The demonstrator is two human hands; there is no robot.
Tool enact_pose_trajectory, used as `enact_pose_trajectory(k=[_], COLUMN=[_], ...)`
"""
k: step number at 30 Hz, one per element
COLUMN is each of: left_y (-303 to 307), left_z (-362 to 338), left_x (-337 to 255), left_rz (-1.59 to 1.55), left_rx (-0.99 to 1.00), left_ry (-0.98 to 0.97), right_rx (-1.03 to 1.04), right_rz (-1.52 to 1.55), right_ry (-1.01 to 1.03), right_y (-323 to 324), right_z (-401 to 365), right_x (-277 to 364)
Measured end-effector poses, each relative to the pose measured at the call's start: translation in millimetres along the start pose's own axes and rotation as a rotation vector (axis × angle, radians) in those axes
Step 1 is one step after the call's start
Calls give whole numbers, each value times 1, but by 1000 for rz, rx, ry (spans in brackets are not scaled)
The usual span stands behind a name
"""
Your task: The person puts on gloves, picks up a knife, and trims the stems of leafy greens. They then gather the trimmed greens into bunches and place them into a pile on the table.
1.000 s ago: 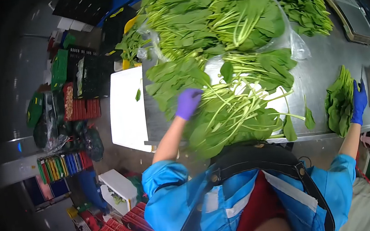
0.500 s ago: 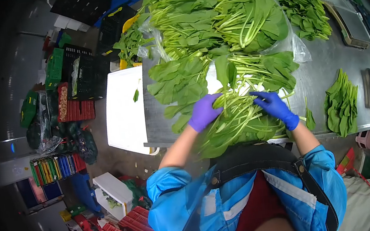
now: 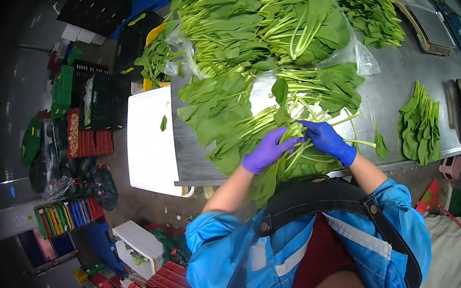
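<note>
My left hand [image 3: 271, 150], in a purple glove, is closed around a bunch of leafy greens [image 3: 267, 185] at the table's near edge; the leaves hang toward my body. Fingers in a dark blue glove pinch at the stem ends of that bunch: this is my right hand [image 3: 330, 141], and exactly what lies between its fingertips is hidden. Pale cut stems and loose stalks [image 3: 359, 142] lie around both hands. Beyond them, more leafy greens [image 3: 222, 96] are spread to the left and right of a white surface [image 3: 261, 96].
A large heap of greens [image 3: 262, 21] covers the far side of the metal table [image 3: 383, 89]. At right lie a separate bunch [image 3: 420, 125] and two scales [image 3: 427, 27]. A white box lid [image 3: 151, 144] stands left, with crates [image 3: 93, 138] beyond.
My hands have come closer together, the right one moving left to the stems held by the left. The bunch has shifted, and the whole view has moved slightly.
</note>
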State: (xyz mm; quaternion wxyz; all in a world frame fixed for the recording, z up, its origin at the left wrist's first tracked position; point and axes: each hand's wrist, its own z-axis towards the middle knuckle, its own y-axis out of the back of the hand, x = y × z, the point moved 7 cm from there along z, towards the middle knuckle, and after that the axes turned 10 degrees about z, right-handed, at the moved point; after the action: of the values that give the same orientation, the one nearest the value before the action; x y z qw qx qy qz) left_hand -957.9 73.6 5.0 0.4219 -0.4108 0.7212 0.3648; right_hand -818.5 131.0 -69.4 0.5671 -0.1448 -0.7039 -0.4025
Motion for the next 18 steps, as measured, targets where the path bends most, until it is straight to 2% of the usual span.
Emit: enact_pose_trajectory(k=[1, 2, 3, 4, 5, 6, 9, 11, 13, 15, 18], left_y=[-1, 4, 9, 9, 5, 1, -6, -4, 1, 7, 24], left_z=[0, 0, -1, -1, -1, -1, 4, 5, -1, 0, 1], left_x=[9, 14, 19, 19, 27, 34, 27, 22, 28, 25, 30], left_rz=[2, -6, -16, -20, -5, 12, 75, 109, -82, -16, 97], left_rx=[0, -99, -199, -200, -152, -103, -83, -45, -25, -79, -150], left_ry=[-1, -122, -243, -240, -122, -7, -1, 20, 188, 180, 174], right_rx=[44, 41, 49, 59, 68, -6, 66, 38, 13, -56, 19], right_rz=[-28, -27, 149, 326, 563, 649, 521, 669, 720, 767, 675], right_ry=[-83, -81, -207, -337, -462, -251, -218, -502, -529, -556, -575], right_y=[-4, -2, 2, 8, 13, 10, 7, 4, 7, 7, 10], right_z=[-6, -10, -17, -25, -26, -17, -5, -12, -16, -22, -23], right_x=[-16, -5, -3, 8, 32, 36, 50, 34, 23, 16, 16])
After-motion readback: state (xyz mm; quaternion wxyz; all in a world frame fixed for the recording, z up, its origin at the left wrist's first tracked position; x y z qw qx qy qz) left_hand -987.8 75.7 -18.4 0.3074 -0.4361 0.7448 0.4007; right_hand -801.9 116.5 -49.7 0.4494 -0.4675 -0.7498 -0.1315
